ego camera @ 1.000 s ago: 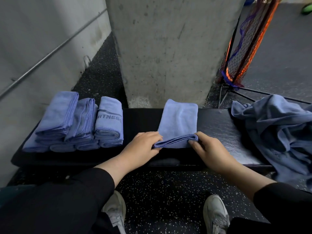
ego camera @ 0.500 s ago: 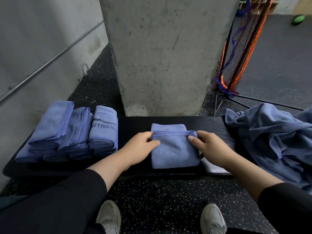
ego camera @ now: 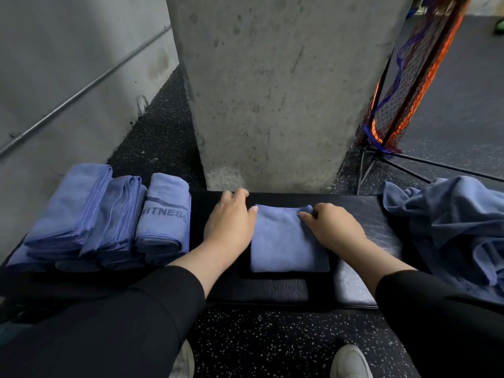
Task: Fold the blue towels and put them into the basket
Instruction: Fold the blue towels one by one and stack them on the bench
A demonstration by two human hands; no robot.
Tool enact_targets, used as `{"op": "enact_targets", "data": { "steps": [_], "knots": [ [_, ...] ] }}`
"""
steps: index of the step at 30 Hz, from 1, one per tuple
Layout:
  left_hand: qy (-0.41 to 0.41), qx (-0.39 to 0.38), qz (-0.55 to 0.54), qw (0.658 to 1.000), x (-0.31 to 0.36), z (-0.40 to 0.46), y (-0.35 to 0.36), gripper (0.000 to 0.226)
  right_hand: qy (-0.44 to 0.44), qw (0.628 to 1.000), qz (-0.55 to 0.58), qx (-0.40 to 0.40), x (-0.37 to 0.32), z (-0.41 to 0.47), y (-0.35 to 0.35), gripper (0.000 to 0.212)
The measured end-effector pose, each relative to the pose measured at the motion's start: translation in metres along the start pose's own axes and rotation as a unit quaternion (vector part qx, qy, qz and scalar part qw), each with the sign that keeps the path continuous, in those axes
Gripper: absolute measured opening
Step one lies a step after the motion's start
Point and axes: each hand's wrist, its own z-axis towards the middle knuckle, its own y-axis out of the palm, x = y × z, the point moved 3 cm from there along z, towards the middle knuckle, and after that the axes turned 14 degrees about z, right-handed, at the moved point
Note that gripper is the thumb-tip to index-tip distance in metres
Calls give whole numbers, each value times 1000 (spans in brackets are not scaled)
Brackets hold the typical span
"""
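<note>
**Presently on the counter: one folded towel under two hands, folded stock, one loose heap**

Item 1. Folded blue towel (ego camera: 286, 241), a compact square lying flat at the middle of the black padded counter (ego camera: 362, 216), its stitched edge turned toward 12 o'clock.

Item 2. Left hand (ego camera: 231, 219), at 9 o'clock of that towel, palm down; fingers (ego camera: 234, 195) extended and relaxed over the counter past the towel's far left corner, the thumb touching the towel's upper left edge. Nothing gripped.

Item 3. Right hand (ego camera: 334, 226), at 3 o'clock of the towel, resting on its upper right corner; fingers curled down onto the cloth at the stitched edge. Whether they pinch the edge or merely press it cannot be told.

Item 4. Stack of folded towels (ego camera: 109, 219), well apart at 9 o'clock on the counter's left end, several bundles side by side; the nearest bears the word FITNESS.

Item 5. Heap of unfolded blue towels (ego camera: 447, 230), crumpled at 3 o'clock on the counter's right end.

Item 6. Concrete pillar (ego camera: 272, 91) at 12 o'clock behind the counter; orange-and-black netting (ego camera: 403, 85) on a metal stand at 2 o'clock.
</note>
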Motion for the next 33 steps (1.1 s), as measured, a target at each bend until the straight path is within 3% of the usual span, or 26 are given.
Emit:
{"op": "enact_targets", "data": {
  "steps": [3, 6, 8, 11, 14, 17, 19, 21, 23, 25, 29, 31, 33],
  "knots": [
    [151, 36, 103, 982, 12, -10, 3, 43, -35, 996, -7, 77, 1, -4, -1, 39],
    [235, -58, 168, 956, 14, -26, 24, 58, -252, 957, 11, 144, -13, -17, -4, 32],
    [233, -92, 176, 952, 9, -27, 34, 64, -333, 940, 11, 72, -13, -26, 5, 38],
    [225, -111, 177, 952, 3, -26, 41, 68, -281, 953, -31, -112, 6, -39, 24, 79],
    [216, -125, 175, 952, -3, -26, 44, 69, -259, 952, -61, -151, 25, -40, 28, 97],
    [214, -125, 176, 953, -4, -26, 45, 69, -263, 954, -46, -137, 31, -39, 21, 92],
    [213, -107, 177, 955, -5, -26, 42, 68, -301, 949, -7, -89, 34, -43, 10, 72],
    [234, -43, 180, 954, -8, -28, 35, 66, -365, 929, 18, -52, 39, -50, 2, 51],
    [290, 10, 156, 944, -10, -33, 27, 68, -382, 921, 3, -72, 47, -55, 0, 59],
    [338, 4, 143, 930, -14, -42, 28, 73, -366, 926, -16, -92, 53, -58, 2, 72],
    [339, -14, 174, 924, -19, -51, 38, 87, -368, 928, 5, -46, 39, -63, 0, 41],
    [336, 21, 149, 930, -16, -51, 35, 66, -353, 935, 3, -40, 27, -64, -7, 27],
    [316, 19, 92, 944, -16, -49, 29, 38, -332, 941, -12, -54, 24, -65, -12, 29]
  ]
}}
